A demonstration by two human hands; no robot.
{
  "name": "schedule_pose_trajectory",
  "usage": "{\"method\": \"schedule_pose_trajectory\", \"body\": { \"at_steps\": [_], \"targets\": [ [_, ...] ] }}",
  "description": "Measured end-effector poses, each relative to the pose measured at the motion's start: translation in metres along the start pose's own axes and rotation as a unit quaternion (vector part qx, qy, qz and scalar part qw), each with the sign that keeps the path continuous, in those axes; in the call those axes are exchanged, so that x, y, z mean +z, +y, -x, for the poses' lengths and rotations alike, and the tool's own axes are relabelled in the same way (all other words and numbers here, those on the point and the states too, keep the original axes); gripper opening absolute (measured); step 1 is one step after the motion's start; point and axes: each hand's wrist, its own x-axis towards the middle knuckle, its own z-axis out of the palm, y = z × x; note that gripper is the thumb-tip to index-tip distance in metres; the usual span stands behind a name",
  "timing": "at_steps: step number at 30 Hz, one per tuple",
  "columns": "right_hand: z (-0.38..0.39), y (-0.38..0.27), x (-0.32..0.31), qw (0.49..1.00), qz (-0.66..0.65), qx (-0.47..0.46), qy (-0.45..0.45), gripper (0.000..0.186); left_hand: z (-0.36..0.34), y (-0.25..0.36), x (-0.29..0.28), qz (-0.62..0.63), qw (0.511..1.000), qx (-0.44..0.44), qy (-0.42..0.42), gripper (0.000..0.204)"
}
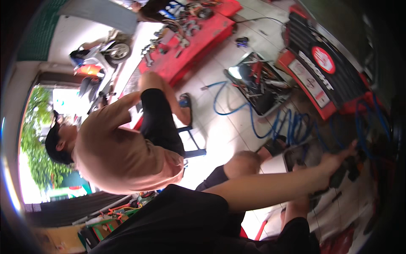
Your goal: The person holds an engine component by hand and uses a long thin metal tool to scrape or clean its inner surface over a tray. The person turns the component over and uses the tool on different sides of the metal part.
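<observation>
White square-tiled floor (230,133), red metal workbench (182,70) strewn with wrenches, blue coiled hose (292,131) near a black tool tray (270,111). View heavily tilted. One bare forearm stretched to frame right; its hand (336,163) is at a dark, blurred part (337,178) low over the tiles. Grip: can't tell. Part's long axis and heading: too blurred.

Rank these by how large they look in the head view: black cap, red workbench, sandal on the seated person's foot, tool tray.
Largest to smallest:
1. Red workbench
2. Tool tray
3. Black cap
4. Sandal, partly covered by the foot
</observation>
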Motion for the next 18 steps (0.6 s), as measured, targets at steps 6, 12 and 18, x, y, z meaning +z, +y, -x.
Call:
{"method": "schedule_pose_trajectory", "body": {
  "at_steps": [6, 12, 18],
  "targets": [
    [0.005, 0.03, -0.046, 1.0, -0.01, 0.014, 0.002, 0.039, 0.007, 0.039, 0.004, 0.101, 0.991, -0.026, -0.079, 0.066],
    [0.061, 0.017, -0.135, 0.995, -0.093, 0.0, 0.021, 0.029, -0.002, 0.05, -0.001, 0.116, 0.988, -0.032, -0.093, 0.065],
    [0.136, -0.067, -0.267, 0.963, -0.258, 0.083, 0.016, 0.021, -0.006, 0.047, -0.013, 0.045, 0.999, -0.026, -0.002, 0.048]
  ]
}}
